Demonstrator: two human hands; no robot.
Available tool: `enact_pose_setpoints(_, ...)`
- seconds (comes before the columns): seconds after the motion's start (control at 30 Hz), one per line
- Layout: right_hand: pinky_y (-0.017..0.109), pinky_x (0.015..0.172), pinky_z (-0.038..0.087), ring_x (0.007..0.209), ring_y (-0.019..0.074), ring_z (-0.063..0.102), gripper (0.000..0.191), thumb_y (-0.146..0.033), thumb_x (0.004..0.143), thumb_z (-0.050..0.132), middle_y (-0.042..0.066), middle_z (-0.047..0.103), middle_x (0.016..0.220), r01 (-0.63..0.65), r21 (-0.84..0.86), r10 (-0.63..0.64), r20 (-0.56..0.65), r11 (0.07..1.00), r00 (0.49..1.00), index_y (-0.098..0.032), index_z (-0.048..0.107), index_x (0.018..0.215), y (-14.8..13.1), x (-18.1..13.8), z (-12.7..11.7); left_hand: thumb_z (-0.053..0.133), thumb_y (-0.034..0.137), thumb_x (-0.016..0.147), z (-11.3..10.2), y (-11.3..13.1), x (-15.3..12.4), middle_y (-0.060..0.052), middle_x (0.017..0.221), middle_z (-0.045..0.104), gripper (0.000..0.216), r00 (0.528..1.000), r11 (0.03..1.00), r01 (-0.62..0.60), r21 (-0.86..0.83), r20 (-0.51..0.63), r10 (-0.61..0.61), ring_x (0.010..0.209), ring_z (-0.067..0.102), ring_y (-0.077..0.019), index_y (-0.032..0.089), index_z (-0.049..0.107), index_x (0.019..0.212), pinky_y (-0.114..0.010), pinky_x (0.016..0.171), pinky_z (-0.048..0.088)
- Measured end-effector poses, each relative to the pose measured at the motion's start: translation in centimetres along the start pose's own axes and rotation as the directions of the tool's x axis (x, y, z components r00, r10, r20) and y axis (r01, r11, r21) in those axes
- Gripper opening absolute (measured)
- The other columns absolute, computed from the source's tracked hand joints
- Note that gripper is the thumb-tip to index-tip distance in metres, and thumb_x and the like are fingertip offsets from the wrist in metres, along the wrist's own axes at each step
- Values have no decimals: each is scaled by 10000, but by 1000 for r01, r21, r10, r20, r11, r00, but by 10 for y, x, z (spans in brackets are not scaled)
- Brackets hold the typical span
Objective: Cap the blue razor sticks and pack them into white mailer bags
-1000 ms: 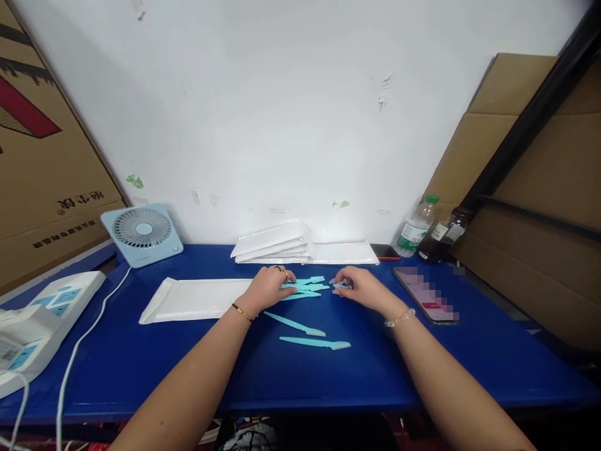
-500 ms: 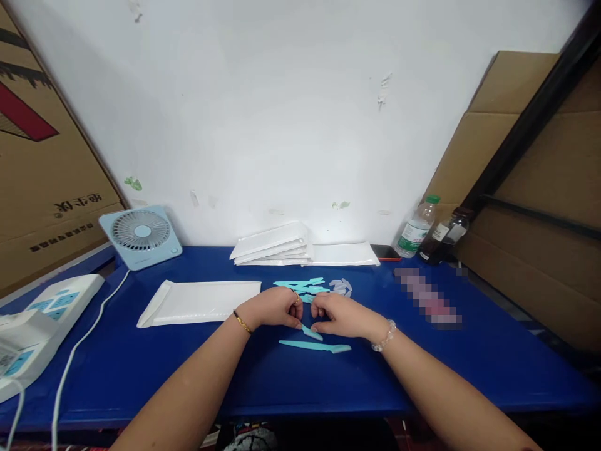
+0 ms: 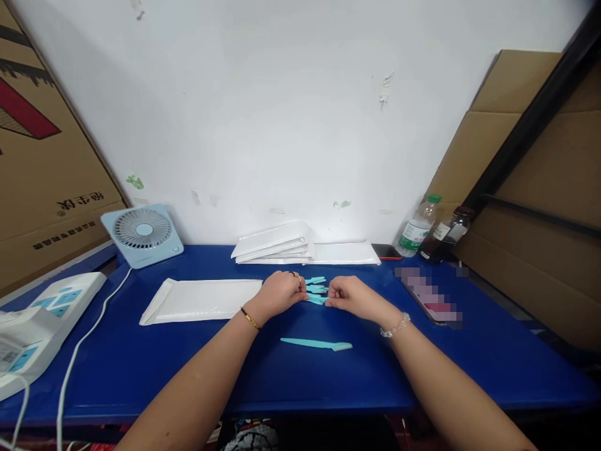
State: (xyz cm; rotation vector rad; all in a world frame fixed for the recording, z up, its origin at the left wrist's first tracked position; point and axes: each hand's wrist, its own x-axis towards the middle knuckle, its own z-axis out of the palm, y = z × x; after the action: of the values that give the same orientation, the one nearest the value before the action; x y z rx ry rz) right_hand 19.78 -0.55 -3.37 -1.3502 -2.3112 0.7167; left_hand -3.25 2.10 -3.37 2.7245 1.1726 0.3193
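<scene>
My left hand is closed, its fingertips pinched on a teal eyebrow razor whose blade end points right. Several more teal razors lie just behind it, partly covered by the hand. My right hand is closed too, thumb against fingers, at the tip of the held razor; what it pinches, if anything, is too small to make out. Nearer to me, a single teal razor lies flat on the blue table, apart from both hands.
A white padded envelope lies left of my hands, with more envelopes stacked by the wall. A small fan and a power strip stand left. At right are a phone, a clear bottle and a dark bottle.
Both hands have moved away from me, toward the razor pile, taking along the razor in my left hand. My right hand now covers the small clear pieces beside the pile. The single near razor stays put.
</scene>
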Motion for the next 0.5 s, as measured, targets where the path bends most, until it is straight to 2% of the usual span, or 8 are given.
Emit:
enact_pose_setpoints(0.2, 216, 529, 334, 588, 107, 486, 250, -397, 739, 656, -11, 592, 666, -31, 113, 23, 65, 993, 998, -159, 594, 696, 12, -1, -4, 546, 372, 876, -1, 3, 3, -24, 863, 665, 214, 997, 996, -79, 37, 7, 79, 834, 592, -169, 189, 627, 802, -289, 713, 322)
enact_pose_setpoints(0.3, 222, 546, 362, 603, 122, 533, 243, -390, 721, 668, 2, 625, 673, -53, 133, 46, 56, 990, 997, -158, 602, 690, 24, -2, -10, 544, 361, 875, -2, -5, 1, -32, 845, 666, 216, 998, 997, -56, 46, -9, 56, 818, 591, -168, 182, 629, 788, -288, 717, 319)
enact_pose_setpoints(0.43, 230, 556, 389, 611, 139, 576, 256, -399, 749, 636, 36, 650, 677, -128, 112, 129, 1, 985, 992, -146, 623, 714, 44, -2, -20, 571, 367, 854, -5, -21, -1, -28, 814, 664, 204, 1000, 999, 25, 20, -7, -25, 780, 592, -169, 180, 636, 803, -276, 699, 331)
enact_pose_setpoints(0.5, 237, 564, 396, 619, 142, 572, 288, -423, 742, 643, 49, 662, 725, -153, 64, 158, -80, 986, 984, -141, 651, 802, 49, -1, -23, 609, 419, 815, -8, -21, -3, -32, 861, 662, 242, 998, 999, 50, -19, -29, -50, 812, 594, -181, 185, 637, 870, -273, 703, 346)
